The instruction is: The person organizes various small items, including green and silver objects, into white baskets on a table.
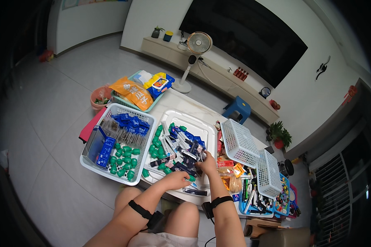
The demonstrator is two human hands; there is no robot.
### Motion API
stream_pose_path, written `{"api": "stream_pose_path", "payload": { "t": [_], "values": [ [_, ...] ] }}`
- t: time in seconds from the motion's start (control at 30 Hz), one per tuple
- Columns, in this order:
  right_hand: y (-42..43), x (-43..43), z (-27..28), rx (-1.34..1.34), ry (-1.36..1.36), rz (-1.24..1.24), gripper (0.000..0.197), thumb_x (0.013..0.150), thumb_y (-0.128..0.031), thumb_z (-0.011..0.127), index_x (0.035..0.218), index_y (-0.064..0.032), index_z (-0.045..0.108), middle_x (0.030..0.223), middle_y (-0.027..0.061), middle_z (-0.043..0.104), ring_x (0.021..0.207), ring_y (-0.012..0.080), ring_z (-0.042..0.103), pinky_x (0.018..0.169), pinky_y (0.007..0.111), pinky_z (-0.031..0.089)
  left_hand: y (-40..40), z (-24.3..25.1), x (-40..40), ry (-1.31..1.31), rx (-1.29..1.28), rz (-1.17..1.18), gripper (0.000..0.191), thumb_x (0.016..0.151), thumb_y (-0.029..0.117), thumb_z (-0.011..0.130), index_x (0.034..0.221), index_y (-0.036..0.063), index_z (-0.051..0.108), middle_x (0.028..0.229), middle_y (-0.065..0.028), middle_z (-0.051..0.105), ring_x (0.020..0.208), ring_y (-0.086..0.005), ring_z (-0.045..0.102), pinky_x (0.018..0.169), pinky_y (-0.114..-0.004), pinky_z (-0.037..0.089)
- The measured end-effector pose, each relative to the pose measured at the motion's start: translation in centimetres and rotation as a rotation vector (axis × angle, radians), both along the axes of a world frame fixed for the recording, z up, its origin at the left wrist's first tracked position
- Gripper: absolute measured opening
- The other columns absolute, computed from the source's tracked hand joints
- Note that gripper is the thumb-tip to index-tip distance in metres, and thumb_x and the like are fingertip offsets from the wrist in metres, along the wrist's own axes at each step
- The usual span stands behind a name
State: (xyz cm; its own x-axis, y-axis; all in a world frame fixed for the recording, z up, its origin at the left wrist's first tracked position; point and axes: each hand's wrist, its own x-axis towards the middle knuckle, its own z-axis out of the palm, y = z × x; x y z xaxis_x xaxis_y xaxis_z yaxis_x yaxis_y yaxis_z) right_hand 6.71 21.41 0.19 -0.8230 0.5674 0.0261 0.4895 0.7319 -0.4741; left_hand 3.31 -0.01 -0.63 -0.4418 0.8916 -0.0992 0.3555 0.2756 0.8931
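My left hand (176, 180) is over the near edge of a white plastic tray (212, 132), its fingertips by a small pale packet (192, 184). On the tray's right side my right hand (207, 163) curls over dark slim boxes (184, 169); its fingertips are partly hidden. Whether either hand grips anything is unclear. White slim boxes (167, 146), green small bottles (154, 152) and blue sachets (199, 140) lie mixed in the tray. Left of it, a white perforated basket (88, 160) holds green bottles (126, 160), blue sachets (131, 123), brownish packets (128, 136) and a blue box (105, 151).
Behind stands a green basket (119, 98) with an orange snack bag (133, 92). To the right are two white baskets (239, 140), packaged snacks (235, 183) and a blue tray of pens (245, 211). A fan (185, 85) and blue stool (239, 108) stand beyond the table.
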Motion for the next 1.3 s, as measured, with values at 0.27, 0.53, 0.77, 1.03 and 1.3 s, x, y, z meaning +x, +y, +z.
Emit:
{"api": "stream_pose_path", "payload": {
  "t": [0.27, 0.53, 0.77, 1.03, 1.3],
  "values": [
    [3.1, 3.0, -0.6, -0.575, 0.162, -0.320, 0.024, 0.077, -0.018, 0.071, 0.086, 0.0033, 0.065, 0.077, 0.0077, 0.065, 0.063, 0.0130, 0.060, 0.056, 0.024, 0.050, 0.8, 0.5, 0.5, -0.010, 0.005, -0.028, 0.042, 0.079, 0.034, 0.066, 0.108, 0.0032, 0.061, 0.091, -0.0130, 0.064, 0.083, -0.0242, 0.062, 0.073, -0.033, 0.048],
    [-0.6, 4.4, -1.2, -0.437, -0.055, -0.122, 0.039, 0.068, -0.027, 0.074, 0.091, 0.0029, 0.064, 0.075, 0.0106, 0.065, 0.067, 0.0179, 0.061, 0.062, 0.030, 0.048, 1.7, -1.4, 1.0, 0.015, 0.009, -0.021, 0.044, 0.078, 0.032, 0.069, 0.108, 0.0008, 0.060, 0.091, -0.0133, 0.065, 0.084, -0.0236, 0.063, 0.075, -0.032, 0.049],
    [-1.4, 4.7, -0.4, -0.919, -0.104, -0.259, 0.030, 0.075, -0.024, 0.071, 0.094, -0.0039, 0.061, 0.080, 0.0046, 0.062, 0.066, 0.0154, 0.059, 0.062, 0.026, 0.051, 1.5, -2.2, 0.8, -0.005, 0.044, -0.025, 0.044, 0.078, 0.031, 0.068, 0.108, -0.0007, 0.060, 0.097, -0.0165, 0.065, 0.088, -0.0260, 0.063, 0.078, -0.034, 0.049],
    [-2.4, 4.3, -0.4, -1.037, -0.067, -0.221, 0.023, 0.078, -0.025, 0.071, 0.089, -0.0061, 0.063, 0.067, 0.0013, 0.058, 0.055, 0.0124, 0.053, 0.050, 0.024, 0.043, 1.8, -2.6, 0.5, 0.018, 0.061, 0.033, 0.041, 0.076, 0.031, 0.069, 0.102, -0.0002, 0.062, 0.095, -0.0182, 0.065, 0.089, -0.0297, 0.063, 0.077, -0.036, 0.049],
    [-0.2, 6.6, 1.8, -0.655, 0.033, -0.168, 0.025, 0.073, -0.021, 0.075, 0.078, 0.0019, 0.067, 0.064, 0.0025, 0.059, 0.051, 0.0086, 0.048, 0.044, 0.024, 0.034, 2.1, -2.5, 0.5, 0.045, 0.034, 0.037, 0.039, 0.075, 0.030, 0.069, 0.101, 0.0003, 0.064, 0.097, -0.0173, 0.065, 0.091, -0.0292, 0.063, 0.080, -0.036, 0.048]
  ]
}}
